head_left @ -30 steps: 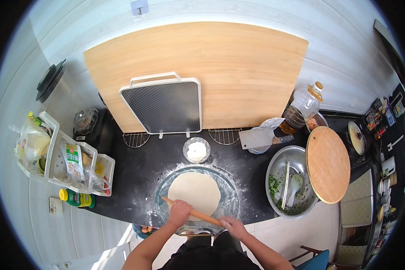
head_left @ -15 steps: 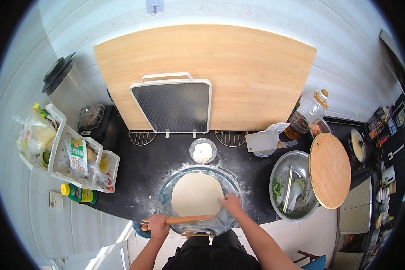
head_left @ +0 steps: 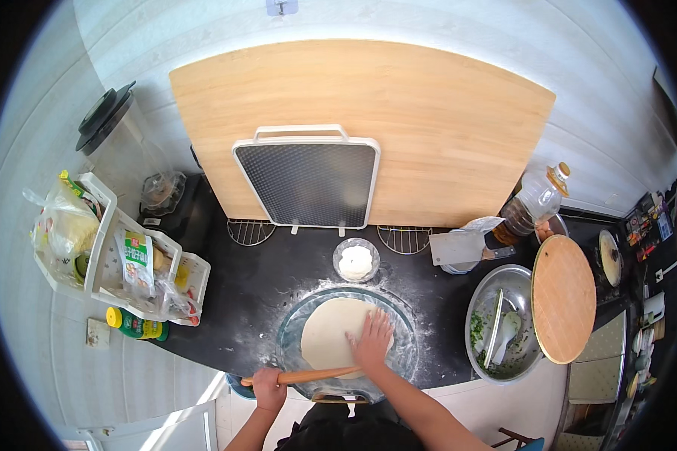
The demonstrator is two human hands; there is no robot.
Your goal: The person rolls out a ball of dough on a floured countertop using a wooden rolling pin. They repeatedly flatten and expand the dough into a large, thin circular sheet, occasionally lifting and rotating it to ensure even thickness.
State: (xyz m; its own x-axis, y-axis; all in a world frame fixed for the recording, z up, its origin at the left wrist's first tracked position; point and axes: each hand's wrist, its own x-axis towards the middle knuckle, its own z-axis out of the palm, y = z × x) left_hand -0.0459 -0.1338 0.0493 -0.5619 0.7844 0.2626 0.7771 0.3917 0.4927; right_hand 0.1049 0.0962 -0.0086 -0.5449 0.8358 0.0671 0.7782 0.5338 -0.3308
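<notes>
A round, flat sheet of pale dough (head_left: 326, 331) lies on a floured round glass board (head_left: 408, 342) at the counter's front edge. My left hand (head_left: 268, 388) is closed around one end of a wooden rolling pin (head_left: 312, 375), which crosses the near side of the dough. My right hand (head_left: 371, 342) rests palm down on the right part of the sheet, its fingers stretched out and spread. Just beyond the board stands a clear bowl of white flour (head_left: 355, 262).
On the right, a steel basin (head_left: 474, 301) holds chopped greens, chopsticks and a spatula, with a round wooden board (head_left: 564, 299) beside it. A cleaver (head_left: 459, 248) lies behind, near an oil bottle (head_left: 538, 197). White baskets (head_left: 105, 248) stand left. A large wooden board (head_left: 444, 113) leans at the back.
My right hand has moved from the dough's right edge onto its surface and spread its fingers. My left hand still grips the rolling pin. The whole view has shifted slightly.
</notes>
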